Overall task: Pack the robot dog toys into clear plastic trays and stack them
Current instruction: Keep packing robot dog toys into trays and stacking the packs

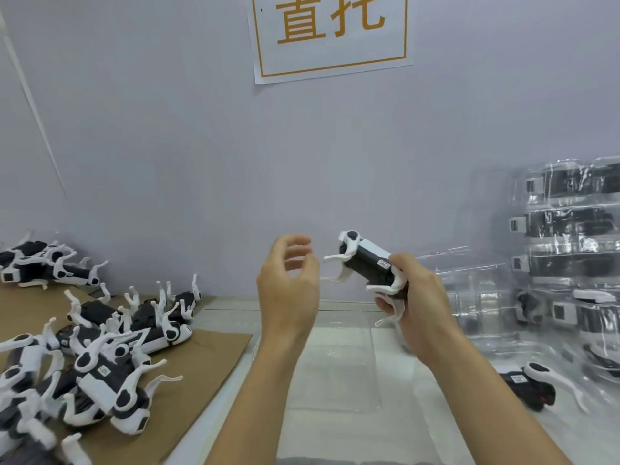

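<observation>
My right hand grips a black-and-white robot dog toy by its rear half, held up in the air with its white legs pointing left. Just to the left, my left hand hovers with curled fingers and holds nothing, a short gap from the toy's legs. Below both hands a clear plastic tray lies on the table. Another robot dog lies in a clear tray at the lower right. A stack of filled clear trays stands at the right.
Several loose robot dogs lie heaped on brown cardboard at the left. Empty clear trays sit beside the filled stack. A grey wall with a white paper sign closes off the back.
</observation>
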Motion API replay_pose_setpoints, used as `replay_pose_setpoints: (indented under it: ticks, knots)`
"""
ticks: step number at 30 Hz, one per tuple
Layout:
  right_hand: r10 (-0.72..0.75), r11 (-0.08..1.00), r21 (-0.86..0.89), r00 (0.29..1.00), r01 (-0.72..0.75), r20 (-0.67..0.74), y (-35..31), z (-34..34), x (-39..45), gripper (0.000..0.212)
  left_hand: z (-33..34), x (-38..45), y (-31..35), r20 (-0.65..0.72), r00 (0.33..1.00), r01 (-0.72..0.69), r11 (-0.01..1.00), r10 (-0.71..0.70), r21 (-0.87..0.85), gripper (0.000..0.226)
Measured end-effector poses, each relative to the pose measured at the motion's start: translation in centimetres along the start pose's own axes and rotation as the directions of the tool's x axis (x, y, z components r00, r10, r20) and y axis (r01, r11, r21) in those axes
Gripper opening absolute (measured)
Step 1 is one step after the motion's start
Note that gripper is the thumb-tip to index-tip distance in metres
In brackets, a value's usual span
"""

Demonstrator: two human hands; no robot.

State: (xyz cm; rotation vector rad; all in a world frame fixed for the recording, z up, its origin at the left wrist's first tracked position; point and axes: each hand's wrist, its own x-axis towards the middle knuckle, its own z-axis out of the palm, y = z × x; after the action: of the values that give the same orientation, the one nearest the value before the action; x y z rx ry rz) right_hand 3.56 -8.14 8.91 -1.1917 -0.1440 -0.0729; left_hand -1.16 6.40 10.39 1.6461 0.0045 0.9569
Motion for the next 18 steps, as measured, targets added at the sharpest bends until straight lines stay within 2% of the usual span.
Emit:
replay_pose_setpoints:
  ticks: [1,4,5,7,9,14,16,18]
  knots:
    - [-0.036,0.999,-0.037,0.997,0.038,0.066,-0.1,0.0,-0.1,0.017,-0.5,0.5,-0.2,0.028,0.995,0.098,0.995,-0.097,-0.030,0.014]
    - [-0.100,0.978,-0.147,0.947,0.150,0.305,-0.2,0.2,-0.8,0.028,-1.8,1.3,-0.6,0.206,0.921,0.356,0.929,-0.331,-0.098,0.038]
    - [-0.103,0.964,-0.193,0.923,0.184,0.370,-0.2,0.3,-1.0,0.031,-2.1,1.3,-0.6,0.270,0.887,0.421,0.897,-0.374,-0.139,0.037]
    - [-0.108,0.929,-0.271,0.885,0.252,0.452,0.0,0.4,-1.2,0.035,-2.5,1.2,-0.6,0.361,0.848,0.475,0.860,-0.389,-0.188,0.023]
    - [-0.134,0.900,-0.312,0.874,0.305,0.468,0.2,0.4,-1.4,0.037,-2.8,1.1,-0.8,0.373,0.855,0.450,0.872,-0.359,-0.193,0.016]
    - [-0.206,0.766,-0.470,0.861,0.438,0.466,0.1,0.2,-1.4,0.032,-2.2,1.0,-0.7,0.342,0.923,0.236,0.962,-0.177,-0.137,0.008]
    - [-0.279,0.682,-0.555,0.870,0.477,0.406,0.5,0.8,-1.4,0.030,-1.6,0.9,-0.7,0.333,0.934,0.179,0.977,-0.131,-0.116,0.010]
    - [-0.347,0.547,-0.655,0.853,0.521,0.389,0.8,1.3,-1.5,0.029,-1.3,0.7,-0.7,0.328,0.938,0.158,0.982,-0.115,-0.106,0.018]
